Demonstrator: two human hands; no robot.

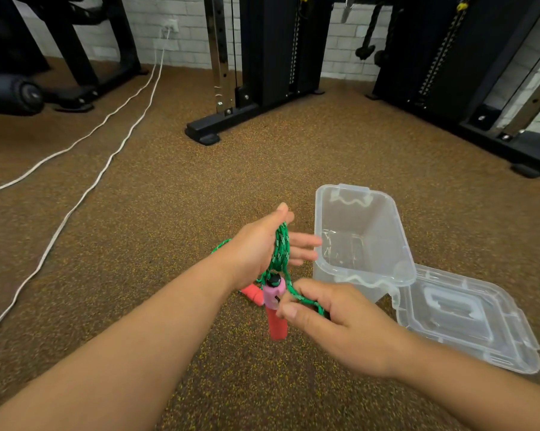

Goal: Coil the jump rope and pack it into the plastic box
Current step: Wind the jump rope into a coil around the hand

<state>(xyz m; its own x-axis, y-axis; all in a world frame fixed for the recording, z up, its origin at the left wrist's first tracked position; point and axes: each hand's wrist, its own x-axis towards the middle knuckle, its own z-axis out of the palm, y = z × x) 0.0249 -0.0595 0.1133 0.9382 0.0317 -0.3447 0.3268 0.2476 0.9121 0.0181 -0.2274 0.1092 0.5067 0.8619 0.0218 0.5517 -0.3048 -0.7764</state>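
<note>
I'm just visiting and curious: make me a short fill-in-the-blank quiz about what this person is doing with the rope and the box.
1. The green rope is looped around the ____ hand.
2. The right hand pinches a strand of the ____.
3. The clear plastic box stands open, with ____ inside it.
4. The lid lies on the ____ beside the box.

Missing words: left; rope; nothing; floor
</note>
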